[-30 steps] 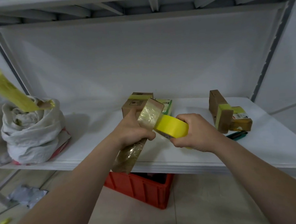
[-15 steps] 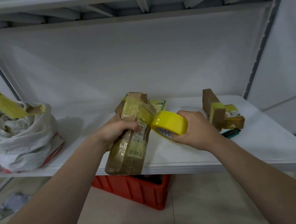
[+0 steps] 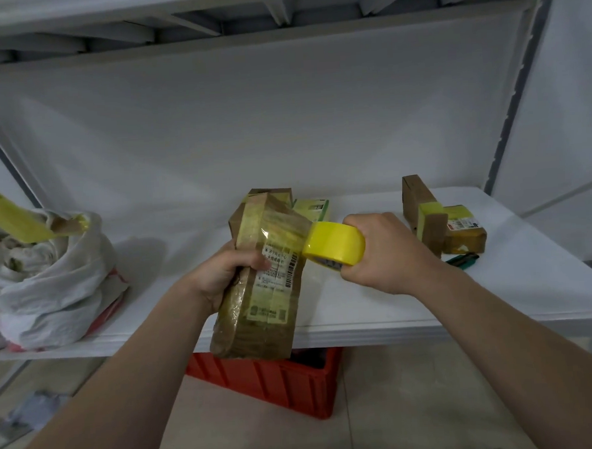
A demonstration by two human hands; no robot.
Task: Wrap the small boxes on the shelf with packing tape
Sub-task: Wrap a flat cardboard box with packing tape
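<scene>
My left hand (image 3: 222, 276) grips a long brown cardboard box (image 3: 262, 294) with a shipping label, held upright at the shelf's front edge. My right hand (image 3: 388, 253) holds a yellow packing tape roll (image 3: 335, 244) pressed against the box's upper right side, with clear yellowish tape running across the box top. Another brown box (image 3: 276, 192) and a green-edged box (image 3: 316, 209) sit behind it on the white shelf (image 3: 497, 299). Two taped boxes (image 3: 431, 224) stand at the right.
A white sack (image 3: 47, 282) with a yellow tape strip (image 3: 9, 218) stuck to it sits at the shelf's left end. A dark pen-like tool (image 3: 462, 259) lies beside the right boxes. A red crate (image 3: 272, 383) stands on the floor below.
The box in my left hand has turned so its labelled face is toward me. The tape roll has moved up to the box's upper right side, laying tape over it.
</scene>
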